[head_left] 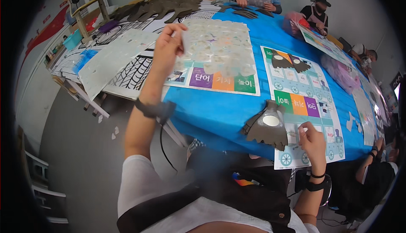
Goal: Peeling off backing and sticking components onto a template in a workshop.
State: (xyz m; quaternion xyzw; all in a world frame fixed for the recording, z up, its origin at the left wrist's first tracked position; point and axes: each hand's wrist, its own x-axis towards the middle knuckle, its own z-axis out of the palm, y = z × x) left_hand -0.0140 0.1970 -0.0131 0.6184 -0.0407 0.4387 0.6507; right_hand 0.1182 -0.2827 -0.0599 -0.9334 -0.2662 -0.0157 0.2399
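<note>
My left hand (170, 45) is raised at the left edge of a pale sheet dotted with small marks (220, 43). Its fingers are pinched, blurred, beside a whitish bit too unclear to name. My right hand (313, 142) rests low over a printed sheet with train pictures (311, 152), fingertips pinched near a tiny white bit. Just left of it lies a stack of dark grey cutouts (258, 127) with a white oval (271, 120) on top, overlapping the sheet's edge. Another printed sheet (249, 90) shows beneath the pale one.
A blue cover (203, 104) lies over the table. More dark cutouts (169, 9) are heaped at the far left, beside a plain pale sheet (114, 59). Pink plastic bags (338, 72) sit at right. Several people work around the table. White scraps (114, 132) lie on the floor.
</note>
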